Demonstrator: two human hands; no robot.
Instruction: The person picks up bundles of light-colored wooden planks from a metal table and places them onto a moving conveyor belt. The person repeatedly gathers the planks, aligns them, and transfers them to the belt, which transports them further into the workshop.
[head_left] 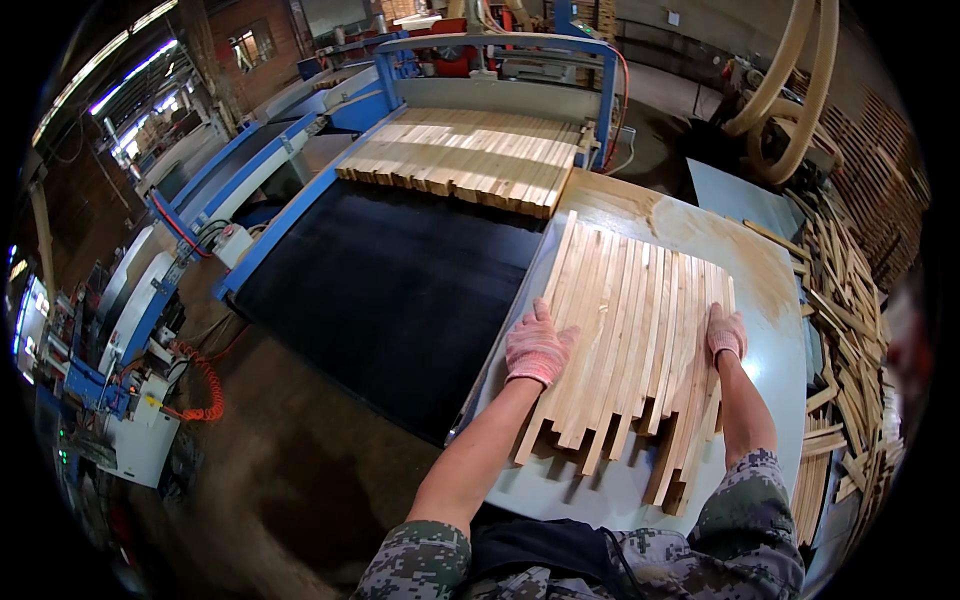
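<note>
A batch of pale wooden strips (625, 330) lies side by side on a grey metal table (770, 400) in front of me. Their near ends are uneven, some reaching further toward me than others. At the left edge of the batch, my left hand (540, 345), in a pink-and-white knit glove, grips the outer strips with its thumb over the top. My right hand (726, 332), gloved the same way, holds the right edge, its fingers along the side. The batch sits between both hands; the fingertips on the outer sides are partly hidden.
Left of the table runs a black conveyor belt (400, 270) in a blue frame. A row of wooden strips (460, 155) lies at its far end, before a blue machine gantry (610, 90). Loose wood offcuts (850, 350) pile up at right. A red coiled hose (205, 390) hangs at left.
</note>
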